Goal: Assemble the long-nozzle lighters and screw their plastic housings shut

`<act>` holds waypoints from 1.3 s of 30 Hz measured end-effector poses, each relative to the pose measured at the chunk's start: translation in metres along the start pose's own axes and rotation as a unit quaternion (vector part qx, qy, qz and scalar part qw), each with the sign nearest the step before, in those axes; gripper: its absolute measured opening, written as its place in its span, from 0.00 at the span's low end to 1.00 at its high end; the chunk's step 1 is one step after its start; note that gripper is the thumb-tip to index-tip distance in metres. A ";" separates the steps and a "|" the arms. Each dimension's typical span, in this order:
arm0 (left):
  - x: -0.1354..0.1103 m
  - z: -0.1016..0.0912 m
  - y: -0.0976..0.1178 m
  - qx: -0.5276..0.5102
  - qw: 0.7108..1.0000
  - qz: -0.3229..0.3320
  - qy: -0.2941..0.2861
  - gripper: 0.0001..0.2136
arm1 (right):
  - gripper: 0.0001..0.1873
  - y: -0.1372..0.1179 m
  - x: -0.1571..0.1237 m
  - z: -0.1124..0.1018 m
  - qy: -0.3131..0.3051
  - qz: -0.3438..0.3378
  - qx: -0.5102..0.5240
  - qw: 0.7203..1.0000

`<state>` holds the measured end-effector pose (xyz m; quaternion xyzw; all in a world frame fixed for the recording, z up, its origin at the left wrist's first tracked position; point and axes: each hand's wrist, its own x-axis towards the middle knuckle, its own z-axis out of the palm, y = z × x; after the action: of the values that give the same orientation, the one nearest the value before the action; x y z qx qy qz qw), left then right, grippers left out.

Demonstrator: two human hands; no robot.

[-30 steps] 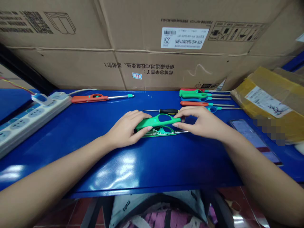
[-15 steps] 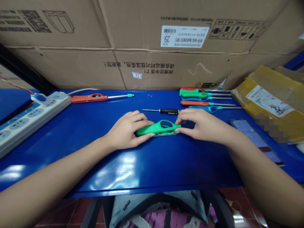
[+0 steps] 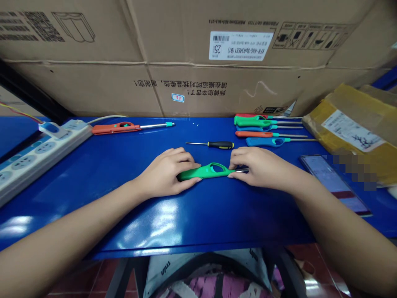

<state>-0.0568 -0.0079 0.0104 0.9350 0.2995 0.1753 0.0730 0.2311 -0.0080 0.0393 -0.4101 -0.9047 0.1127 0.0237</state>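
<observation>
A green long-nosed lighter (image 3: 206,171) lies across the middle of the blue table, its metal tube pointing right. My left hand (image 3: 172,171) is closed round its handle end, thumb on the near side and fingers on the far side. My right hand (image 3: 257,165) pinches the narrow front end of the green body, where the tube comes out; the tube runs under the palm and its tip is hidden. Just behind the lighter lies a screwdriver (image 3: 221,145) with a black and yellow handle, its shaft pointing left.
An orange lighter (image 3: 116,128) lies back left, beside a white power strip (image 3: 40,151). Several lighters (image 3: 262,134) lie in a stack back right. A phone (image 3: 335,184) and a taped parcel (image 3: 356,128) are at the right. A cardboard wall (image 3: 186,54) closes off the back.
The gap along the green lighter's near side, where inner parts and wire showed, has closed. The metal tube now shows beyond its front end. My right hand has shifted slightly.
</observation>
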 end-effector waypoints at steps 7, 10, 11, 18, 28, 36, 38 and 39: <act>0.002 -0.006 0.006 0.066 0.997 0.000 -0.036 0.16 | 0.07 -0.003 -0.002 0.003 0.008 -0.018 -0.054 0.998; 0.001 -0.008 0.009 0.091 0.995 0.003 -0.050 0.16 | 0.07 -0.005 -0.003 0.003 0.016 -0.018 -0.064 0.998; 0.000 -0.009 0.009 0.095 0.994 0.004 -0.053 0.16 | 0.07 -0.005 -0.003 0.002 0.018 -0.017 -0.066 0.997; -0.004 -0.017 0.002 0.108 0.992 0.007 -0.070 0.19 | 0.03 -0.003 -0.001 0.002 0.024 -0.004 -0.050 0.998; -0.004 -0.016 -0.001 0.011 0.997 -0.049 -0.057 0.18 | 0.04 0.007 0.000 0.000 0.030 -0.012 0.032 0.999; -0.004 -0.018 -0.002 0.009 0.996 -0.057 -0.062 0.18 | 0.04 0.006 0.000 0.001 0.033 -0.015 0.025 0.999; -0.005 -0.018 -0.003 0.016 0.996 -0.052 -0.064 0.18 | 0.04 0.005 0.000 0.001 0.034 -0.016 0.019 0.999; -0.005 -0.018 -0.003 0.018 0.997 -0.049 -0.064 0.18 | 0.04 0.005 0.000 0.001 0.033 -0.015 0.017 0.999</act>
<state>-0.0688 -0.0080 0.0248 0.9298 0.3426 0.1056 0.0834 0.2340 -0.0050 0.0370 -0.3994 -0.9075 0.1143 0.0618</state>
